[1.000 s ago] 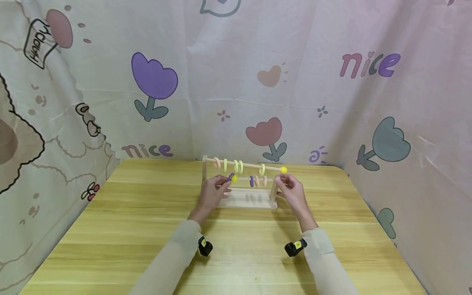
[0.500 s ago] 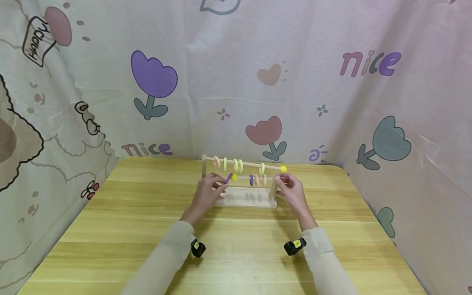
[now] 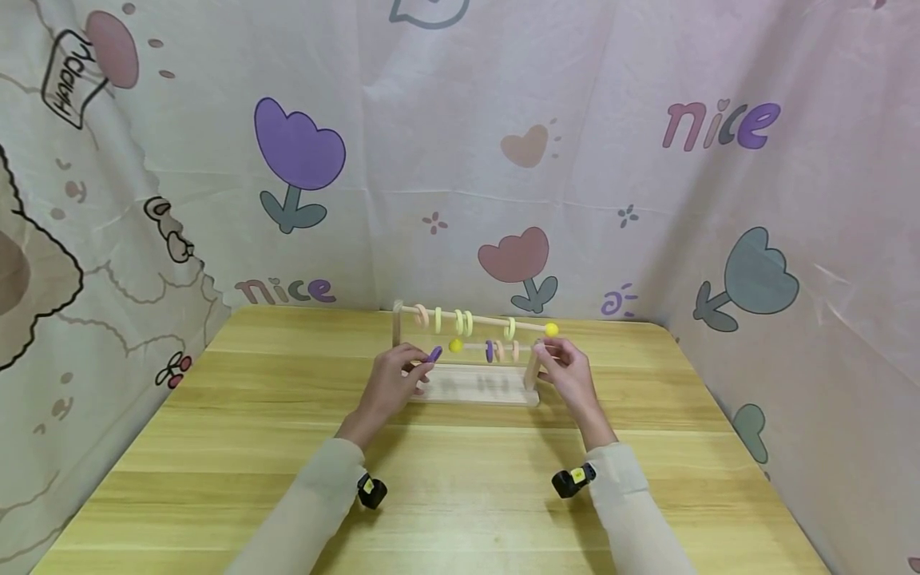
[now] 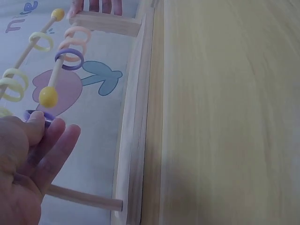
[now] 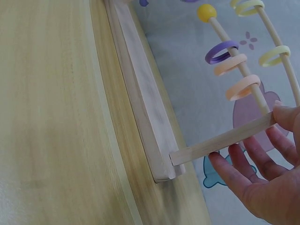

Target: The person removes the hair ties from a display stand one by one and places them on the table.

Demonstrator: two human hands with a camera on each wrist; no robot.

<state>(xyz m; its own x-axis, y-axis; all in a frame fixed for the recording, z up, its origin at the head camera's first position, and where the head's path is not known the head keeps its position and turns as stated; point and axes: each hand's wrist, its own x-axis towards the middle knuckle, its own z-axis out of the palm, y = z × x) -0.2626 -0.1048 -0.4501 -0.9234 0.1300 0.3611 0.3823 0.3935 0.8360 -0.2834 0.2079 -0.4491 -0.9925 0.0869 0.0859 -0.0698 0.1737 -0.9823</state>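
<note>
Two bare hands reach forward over the worktop (image 3: 467,495), forearms in pale sleeves (image 3: 309,495) slanting inward, a black wrist camera (image 3: 371,491) on each. The left hand (image 3: 391,379) pinches a purple ring (image 3: 434,354) with thumb and fingers; this ring is off the rods, near the yellow ball (image 3: 456,346) that tips the lower rod. The right hand (image 3: 570,375) grips the top of the right upright (image 3: 532,374) of a wooden rack, thumb at its end.

Between the held ring and the lower rod's second purple ring (image 3: 489,351) and two peach rings (image 5: 243,87) stands that ball. Behind, the upper rod (image 3: 489,321) carries one peach and four pale yellow rings, with another ball at its right end. A printed curtain (image 3: 424,96) hangs behind.

From the head, the left hand covers the foot of the left upright (image 3: 398,323); the left wrist view shows it joined to the base (image 4: 136,112). The right wrist view shows the fingers spread beneath the right upright.
</note>
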